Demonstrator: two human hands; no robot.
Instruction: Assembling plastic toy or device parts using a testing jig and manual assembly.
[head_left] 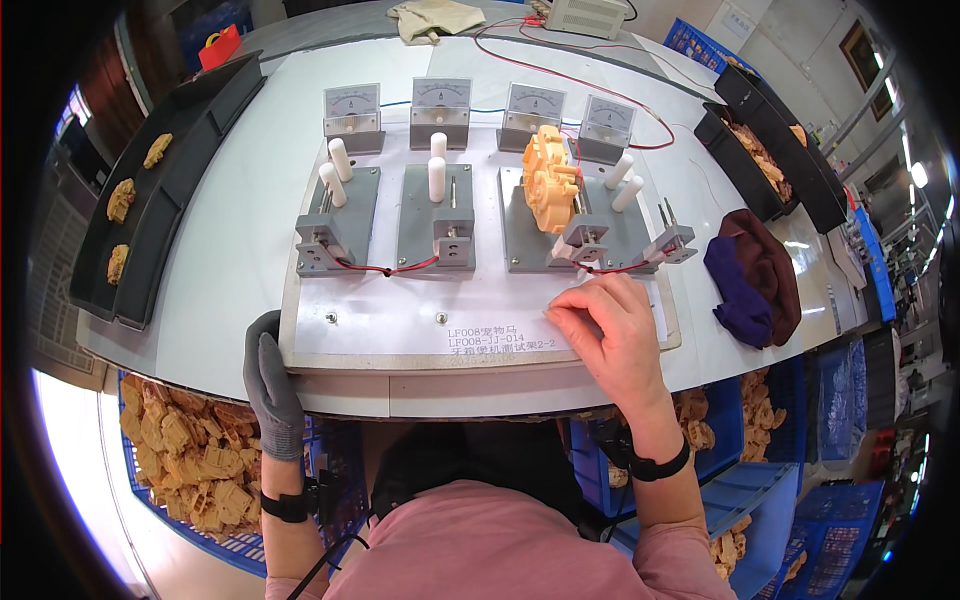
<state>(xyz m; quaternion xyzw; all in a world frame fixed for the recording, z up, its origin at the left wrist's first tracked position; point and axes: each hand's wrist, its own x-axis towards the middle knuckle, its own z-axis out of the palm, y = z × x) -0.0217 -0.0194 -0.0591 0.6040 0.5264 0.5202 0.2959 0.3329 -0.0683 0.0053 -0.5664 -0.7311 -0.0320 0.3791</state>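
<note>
My left hand, in a grey glove, lies against the left front corner of a pale test board, its fingers stretched along the edge. My bare right hand is over the board's front right part, fingers bent together and thumb close to the index finger, with nothing visible in them. Just beyond it, a yellow-orange plastic gearbox sits upright on the right grey fixture. Two more grey fixtures, the left one and the middle one, carry white pegs and no gearbox.
Analog meters stand behind the fixtures, one of them a middle meter. A black tray with three yellowish parts flanks the left; a black bin and a dark cloth lie right. Below, a blue crate is full of parts.
</note>
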